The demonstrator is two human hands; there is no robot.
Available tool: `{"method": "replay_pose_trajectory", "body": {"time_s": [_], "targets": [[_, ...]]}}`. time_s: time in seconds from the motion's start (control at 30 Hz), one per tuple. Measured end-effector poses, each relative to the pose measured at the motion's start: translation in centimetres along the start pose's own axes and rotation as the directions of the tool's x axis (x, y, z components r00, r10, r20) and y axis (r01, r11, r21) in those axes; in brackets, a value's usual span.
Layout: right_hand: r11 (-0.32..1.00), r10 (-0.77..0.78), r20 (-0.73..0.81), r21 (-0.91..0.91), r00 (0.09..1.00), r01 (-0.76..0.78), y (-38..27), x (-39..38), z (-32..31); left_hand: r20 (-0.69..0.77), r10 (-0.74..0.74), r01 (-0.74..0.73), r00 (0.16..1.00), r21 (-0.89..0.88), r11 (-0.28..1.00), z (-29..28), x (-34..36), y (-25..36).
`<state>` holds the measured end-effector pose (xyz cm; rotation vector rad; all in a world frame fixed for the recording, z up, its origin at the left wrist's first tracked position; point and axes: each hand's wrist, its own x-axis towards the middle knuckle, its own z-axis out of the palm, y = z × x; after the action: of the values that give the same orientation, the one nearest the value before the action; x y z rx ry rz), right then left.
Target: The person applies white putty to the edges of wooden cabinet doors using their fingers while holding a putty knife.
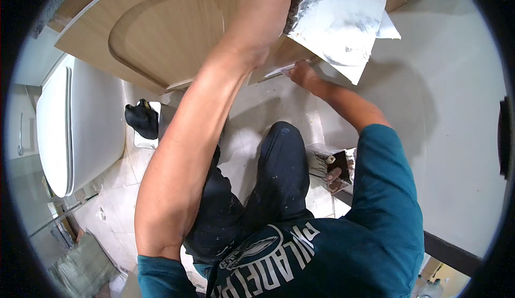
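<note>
At upper centre, the left hand (276, 2) grasps a paste-smeared board (343, 24); the right hand (303, 74), its fingers' hold unclear, seems spreading beneath the wooden cabinet (161, 32); next stroke probably needs steady pressure.

Filmed from up on the head, through the left fisheye of a side-by-side pair, aimed steeply down and a bit forward. Super close to the left forearm (185, 158), so looming huge left of center. Clipping the left hand (271, 0) at 12. Catching teal shirt (354, 249) around 5–6, toilet (96, 115) at 9, wooden cabinet door (161, 40) toward 11. Can't quite call the exact tilt, honestly, thanks to heavy rim bend.
</note>
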<state>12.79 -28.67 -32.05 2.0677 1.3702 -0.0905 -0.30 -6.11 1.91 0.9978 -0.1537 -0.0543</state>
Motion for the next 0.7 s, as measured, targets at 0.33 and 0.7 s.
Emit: {"method": "replay_pose_trajectory", "body": {"time_s": [0.33,0.7], "targets": [[0.997,-0.054,-0.193,-0.069,0.98,0.042,-2.2,1.0,-2.1,0.006,0.006,-0.006,1.0,-0.006,1.0,0.3,0.5,-0.4],[0.998,-0.02,-0.006,-0.064,1.0,0.02,-3.4,3.0,-2.3,0.004,-0.013,0.013,1.0,-0.137,0.99,0.3,0.3,0.1]]}}
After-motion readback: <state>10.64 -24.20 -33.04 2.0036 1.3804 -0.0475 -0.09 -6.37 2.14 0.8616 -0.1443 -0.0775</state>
